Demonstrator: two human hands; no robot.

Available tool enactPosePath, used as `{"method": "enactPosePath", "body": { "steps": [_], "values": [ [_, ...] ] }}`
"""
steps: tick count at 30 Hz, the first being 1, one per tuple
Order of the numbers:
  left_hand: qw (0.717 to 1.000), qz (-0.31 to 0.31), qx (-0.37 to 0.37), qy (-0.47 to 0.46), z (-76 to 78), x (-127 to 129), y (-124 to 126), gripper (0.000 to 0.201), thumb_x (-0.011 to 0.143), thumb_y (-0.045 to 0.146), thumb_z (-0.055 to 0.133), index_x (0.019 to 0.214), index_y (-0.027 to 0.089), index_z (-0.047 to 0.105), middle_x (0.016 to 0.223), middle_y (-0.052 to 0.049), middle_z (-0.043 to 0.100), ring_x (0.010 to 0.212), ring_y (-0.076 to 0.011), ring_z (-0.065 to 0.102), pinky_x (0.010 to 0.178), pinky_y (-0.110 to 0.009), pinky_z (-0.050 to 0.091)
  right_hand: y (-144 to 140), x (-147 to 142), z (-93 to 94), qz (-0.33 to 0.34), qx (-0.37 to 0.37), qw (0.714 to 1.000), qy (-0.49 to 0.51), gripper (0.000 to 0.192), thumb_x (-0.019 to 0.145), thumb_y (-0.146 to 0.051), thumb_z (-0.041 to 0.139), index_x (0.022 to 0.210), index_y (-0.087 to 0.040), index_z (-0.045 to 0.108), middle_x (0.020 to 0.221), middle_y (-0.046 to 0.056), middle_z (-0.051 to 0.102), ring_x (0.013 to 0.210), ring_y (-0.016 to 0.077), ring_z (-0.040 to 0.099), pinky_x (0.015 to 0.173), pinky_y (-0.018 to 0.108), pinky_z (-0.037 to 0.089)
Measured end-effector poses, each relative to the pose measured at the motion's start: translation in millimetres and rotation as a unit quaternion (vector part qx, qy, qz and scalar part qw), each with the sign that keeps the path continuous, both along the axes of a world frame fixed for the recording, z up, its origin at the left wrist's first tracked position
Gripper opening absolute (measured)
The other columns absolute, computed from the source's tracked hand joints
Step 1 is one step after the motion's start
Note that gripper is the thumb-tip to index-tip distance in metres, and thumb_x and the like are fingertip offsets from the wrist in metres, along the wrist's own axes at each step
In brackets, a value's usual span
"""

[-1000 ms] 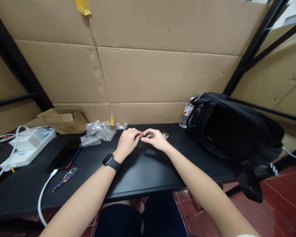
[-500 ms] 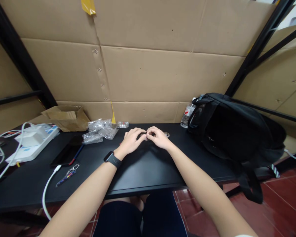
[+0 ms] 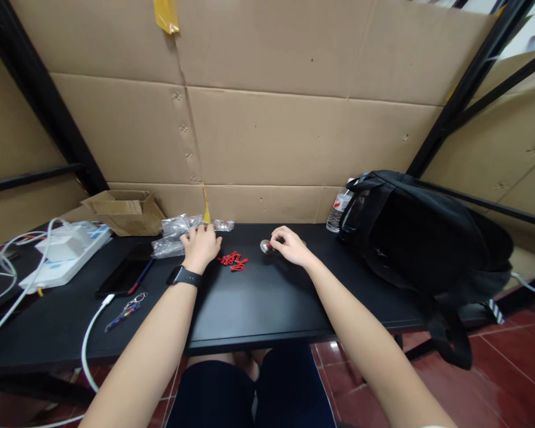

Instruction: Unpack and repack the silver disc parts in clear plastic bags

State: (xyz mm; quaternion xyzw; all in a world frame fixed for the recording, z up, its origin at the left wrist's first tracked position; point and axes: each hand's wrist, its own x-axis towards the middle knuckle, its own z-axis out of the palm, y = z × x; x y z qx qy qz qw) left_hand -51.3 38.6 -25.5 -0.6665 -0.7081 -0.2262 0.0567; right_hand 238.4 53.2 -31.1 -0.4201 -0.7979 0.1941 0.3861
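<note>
- Your left hand [image 3: 200,245] has parted from the right one: a moment ago the two met at the middle of the worktop [image 3: 258,303], pinching something small between them; now the left has gone off to the left and rests on the heap of clear plastic bags [image 3: 175,229], fingers spread and loose, though whether it has hold of a bag you cannot tell.
- Your right hand [image 3: 289,245] stays near where it was, fingers curled, pinching a small round silvery piece [image 3: 266,246] with a speck of red at the fingertips.
- With the hands apart, a small pile of red pieces [image 3: 233,260] lies bare on the worktop between them, touched by neither hand. This reads as one piece finished or paused and a reach made for fresh stock.
- Hard to make out: what the red pieces are, what the bags hold, and whether the silvery piece is lifted or sits on the worktop.
- The water bottle [image 3: 337,210] is half hidden behind the black backpack [image 3: 423,238]; the white power strip [image 3: 62,255] runs to the left edge.
</note>
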Motion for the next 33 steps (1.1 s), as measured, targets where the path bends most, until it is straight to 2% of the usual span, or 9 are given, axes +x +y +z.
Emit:
{"method": "enactPosePath", "body": {
  "steps": [5,10,14,16,19,25,28,31,33],
  "values": [
    [0.997,0.046,-0.061,0.024,-5.3,-15,2,0.039,0.086,0.029,0.056,0.124,0.021,0.062,0.106,-0.019,0.074,0.112,-0.0416,0.059,0.093,-0.055,0.035,-3,5,3.7,0.013,-0.012,1.0,-0.022,0.008,0.08,-0.018,0.068,0.073,-0.019,0.072,0.1,0.004,0.066,0.089,0.0161,0.061,0.082,0.03,0.047],
    [0.997,0.064,-0.044,0.027,-9.3,-9,4,0.036,0.087,0.019,0.049,0.117,0.023,0.067,0.099,-0.017,0.076,0.102,-0.0357,0.065,0.09,-0.05,0.034,-3,5,-1.3,0.034,-0.008,0.998,-0.048,0.008,0.076,-0.015,0.073,0.07,-0.02,0.074,0.098,0.004,0.068,0.088,0.0161,0.064,0.081,0.029,0.048],
    [0.999,0.053,-0.001,-0.002,-3.2,-8,1,0.032,0.089,0.019,0.049,0.115,0.024,0.067,0.095,-0.015,0.076,0.103,-0.0353,0.064,0.091,-0.05,0.031,-1,6,-5.1,0.06,0.003,0.996,-0.069,0.005,0.077,-0.017,0.075,0.073,-0.02,0.075,0.093,0.003,0.069,0.088,0.016,0.065,0.082,0.028,0.047],
    [0.998,0.011,0.056,-0.026,0.9,-3,0,0.029,0.093,0.02,0.048,0.116,0.026,0.065,0.099,-0.012,0.076,0.107,-0.0343,0.061,0.094,-0.051,0.029,-1,8,-3.3,0.061,0.003,0.995,-0.085,0.003,0.079,-0.022,0.075,0.078,-0.02,0.076,0.091,0.003,0.069,0.086,0.0156,0.064,0.082,0.028,0.047],
    [0.987,-0.098,0.12,-0.044,1.9,17,0,0.025,0.096,0.024,0.051,0.115,0.03,0.065,0.106,-0.007,0.077,0.115,-0.0311,0.055,0.098,-0.05,0.025,-1,13,2.9,0.034,0.0,0.995,-0.097,0.006,0.082,-0.026,0.074,0.084,-0.02,0.077,0.091,0.003,0.068,0.084,0.0152,0.063,0.08,0.027,0.046],
    [0.963,-0.258,0.065,-0.033,-9.1,57,3,0.018,0.096,0.029,0.057,0.109,0.031,0.068,0.112,-0.003,0.076,0.115,-0.0265,0.057,0.097,-0.045,0.028,5,34,11.4,-0.042,0.019,0.99,-0.131,0.007,0.083,-0.023,0.071,0.087,-0.019,0.075,0.094,0.005,0.067,0.084,0.0161,0.062,0.082,0.028,0.046],
    [0.956,-0.29,0.039,-0.017,-6.0,52,2,0.02,0.097,0.034,0.053,0.1,0.029,0.072,0.114,-0.004,0.074,0.114,-0.0269,0.058,0.094,-0.043,0.031,10,50,10.3,-0.099,0.004,0.978,-0.183,0.012,0.082,-0.022,0.071,0.093,-0.018,0.075,0.099,0.008,0.066,0.088,0.0182,0.063,0.085,0.029,0.047],
    [0.958,-0.285,0.001,0.008,2.2,36,-3,0.019,0.09,0.039,0.061,0.085,0.027,0.075,0.106,-0.005,0.074,0.111,-0.0295,0.058,0.093,-0.044,0.033,14,66,8.0,-0.152,-0.025,0.96,-0.235,0.027,0.079,-0.026,0.075,0.104,-0.019,0.074,0.104,0.011,0.067,0.093,0.0216,0.064,0.085,0.03,0.048],
    [0.958,-0.286,-0.024,0.02,6.4,26,-6,0.016,0.086,0.039,0.065,0.081,0.028,0.077,0.104,-0.004,0.074,0.11,-0.0305,0.058,0.092,-0.044,0.034,16,73,6.9,-0.162,-0.05,0.954,-0.249,0.028,0.079,-0.031,0.074,0.104,-0.02,0.074,0.103,0.01,0.069,0.09,0.0213,0.066,0.08,0.028,0.048]
  ]
}}
